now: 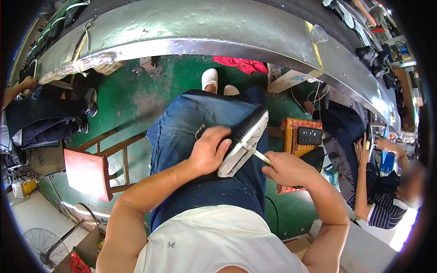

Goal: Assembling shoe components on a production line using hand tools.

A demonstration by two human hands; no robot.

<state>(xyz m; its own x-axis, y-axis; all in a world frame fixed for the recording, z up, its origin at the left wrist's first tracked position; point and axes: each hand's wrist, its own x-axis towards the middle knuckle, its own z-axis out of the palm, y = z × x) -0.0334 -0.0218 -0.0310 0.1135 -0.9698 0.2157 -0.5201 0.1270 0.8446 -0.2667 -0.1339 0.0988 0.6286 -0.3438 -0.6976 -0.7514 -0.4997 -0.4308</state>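
A shoe point(248, 144) with a black upper and a white sole lies tilted on its side across my lap, its sole facing right. My left hand point(210, 150) grips its black upper from the left, the thumb pressed near the sole's edge. In my right hand point(291, 167) is a slim, pale metal hand tool point(257, 154). Its tip touches the seam where upper and white sole meet, about mid-length. The tool's exact kind is hard to make out, and its handle is hidden in my palm. Blue denim point(182, 119) covers my lap under the shoe.
A metal-edged workbench point(191, 32) runs across the far side. To my left stands a wooden stool point(88, 173); to my right, a patterned seat point(293, 136) bears a black phone point(309, 135). Co-workers sit at both sides, one with hands point(363, 154) on a shoe.
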